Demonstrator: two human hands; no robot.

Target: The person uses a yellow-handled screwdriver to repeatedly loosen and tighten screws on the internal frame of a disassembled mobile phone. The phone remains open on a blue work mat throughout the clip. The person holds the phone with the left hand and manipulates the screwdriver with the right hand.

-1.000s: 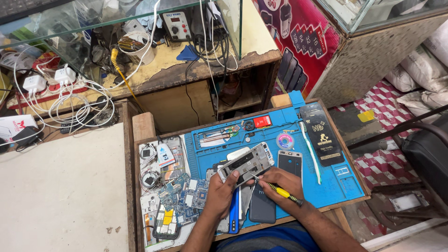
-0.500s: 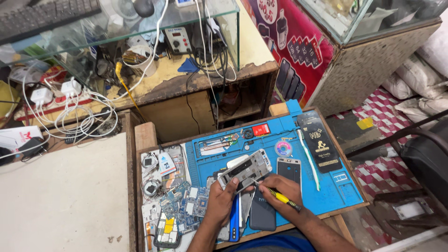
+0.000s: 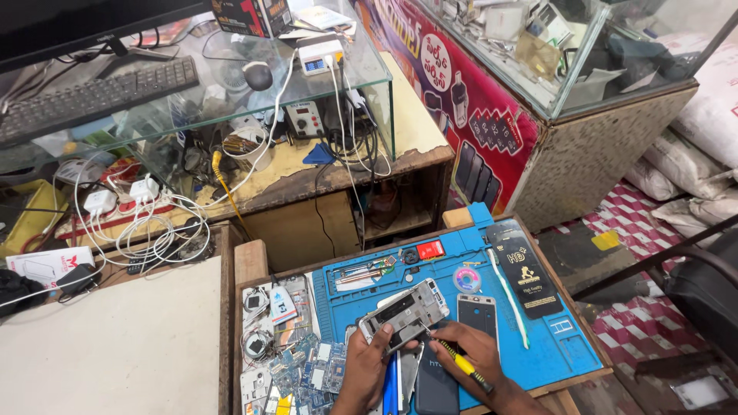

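Phone frame, opened and showing its bare metal insides, is lying tilted across the near part of the blue work mat, and we are steadying its lower edge with our left hand, fingers curled closed around it. Our right hand is pinching a yellow-handled screwdriver, its tip pressing into the frame's lower right corner.

We are judging that the tip could slip off a small screw and gouge the frame, since we are gripping only one edge. A loosened screw could also roll into the loose circuit boards crowding the left of the tray.

A second phone is lying face up just beside the frame, and a dark phone is sitting under our wrists. Beyond the mat, a glass-topped bench is holding a keyboard, white chargers and tangled cables, while a glass display counter is standing to the right.
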